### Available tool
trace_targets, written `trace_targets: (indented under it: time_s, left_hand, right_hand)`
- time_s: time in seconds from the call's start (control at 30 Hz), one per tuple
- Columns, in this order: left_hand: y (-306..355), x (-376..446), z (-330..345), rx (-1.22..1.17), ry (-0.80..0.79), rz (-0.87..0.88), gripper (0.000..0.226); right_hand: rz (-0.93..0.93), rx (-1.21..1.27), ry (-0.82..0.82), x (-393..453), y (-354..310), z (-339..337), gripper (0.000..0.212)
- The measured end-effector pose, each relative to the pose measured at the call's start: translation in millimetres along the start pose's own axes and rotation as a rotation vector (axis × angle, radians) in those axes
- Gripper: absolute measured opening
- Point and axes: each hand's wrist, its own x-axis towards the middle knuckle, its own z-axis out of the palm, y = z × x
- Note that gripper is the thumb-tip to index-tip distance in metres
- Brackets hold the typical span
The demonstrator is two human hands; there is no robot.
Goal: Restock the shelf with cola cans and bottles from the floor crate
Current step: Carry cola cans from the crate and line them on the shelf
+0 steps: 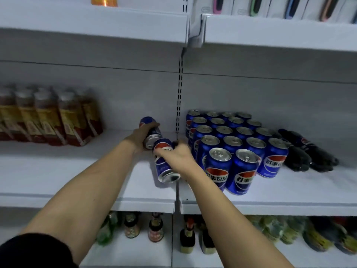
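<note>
Hands both reach onto the middle shelf (87, 167), each with one blue cola can.

Left hand (140, 138): fingers curled round the far can (151, 132), which lies tilted, its base end toward the camera, top end pointing back toward the shelf wall. Thumb lies over the can's upper side. Whether the can touches the shelf surface cannot be told.

Right hand (176, 156): fingers wrapped round the near can (165, 161) from the right, grip closed on its body. Can is tilted, one metal end facing the camera and down, logo showing on the upper side. It hangs just above the shelf, at the seam between the two shelf sections. The two held cans meet or nearly meet end to end; contact unclear.

Just right of the right hand: block of upright cans (231, 144), several rows deep, front pair nearest the shelf edge. Right of the block: dark cola bottles (307, 149) lying on their sides.

Far left on the same shelf: brown bottles (48, 117) with yellow labels, upright, blurred. Lower shelf holds small sauce bottles (154, 227).
</note>
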Motion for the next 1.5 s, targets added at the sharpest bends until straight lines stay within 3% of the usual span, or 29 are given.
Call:
trace_targets:
  time_s: [0.07, 0.2, 0.33, 0.43, 0.53, 0.67, 0.77, 0.8, 0.97, 1.1, 1.17, 1.2, 1.33, 1.5]
  left_hand:
    - [-7.4, -13.3, -9.0, -0.186, 0.012, 0.050, 0.027]
    - [-25.6, -83.3, -5.9, -0.324, 0.102, 0.069, 0.055]
    - [-41.1, -139.0, -1.0, -0.447, 0.118, 0.129, 0.046]
    - [-43.0, -174.0, 7.2, -0.461, 0.033, 0.172, 0.046]
    - [-41.5, -200.1, 13.5, -0.392, -0.031, 0.207, 0.040]
    - [-33.2, -209.8, 18.7, -0.313, -0.097, 0.244, 0.033]
    - [-25.1, -206.9, 27.1, -0.210, -0.181, 0.251, 0.064]
    - [-21.8, -205.4, 32.4, -0.162, -0.219, 0.261, 0.065]
    - [-11.2, -193.4, 65.2, 0.157, -0.369, 0.366, 0.031]
    - [3.6, -191.3, 92.3, 0.412, -0.468, 0.453, 0.036]
    - [11.7, -190.3, 111.6, 0.480, -0.482, 0.520, 0.044]
    - [13.7, -189.5, 122.0, 0.484, -0.484, 0.542, 0.050]
    - [19.8, -180.3, 159.9, 0.496, -0.450, 0.614, 0.066]
    - [16.9, -173.3, 201.5, 0.683, -0.423, 0.654, 0.067]
  right_hand:
    - [0.051, 0.255, -0.121, -26.2, -3.6, -9.0, 0.056]
    - [0.089, 0.677, -0.298, -75.9, -4.1, -24.7, 0.046]
    - [0.169, 1.120, -0.520, -126.1, -1.9, -38.8, 0.039]
    - [0.170, 1.250, -0.709, -150.3, 7.6, -48.8, 0.054]
    - [0.140, 1.234, -0.773, -163.0, 14.7, -57.9, 0.063]
    - [0.076, 1.197, -0.719, -169.8, 17.1, -72.0, 0.059]
    - [0.014, 1.126, -0.576, -172.3, 16.2, -84.4, 0.057]
    - [0.015, 1.114, -0.533, -172.2, 16.2, -88.8, 0.056]
    - [-0.025, 0.971, -0.355, -176.7, 26.3, -117.4, 0.065]
    - [-0.037, 0.926, -0.252, -179.5, 40.6, -147.7, 0.065]
    - [-0.043, 0.850, -0.186, -175.3, 45.4, -163.9, 0.084]
    - [-0.054, 0.799, -0.152, -170.1, 48.5, -173.2, 0.080]
    - [-0.175, 0.546, -0.030, -153.1, 52.0, -215.7, 0.032]
    - [-0.307, 0.320, 0.131, -122.4, 71.1, -278.3, 0.031]
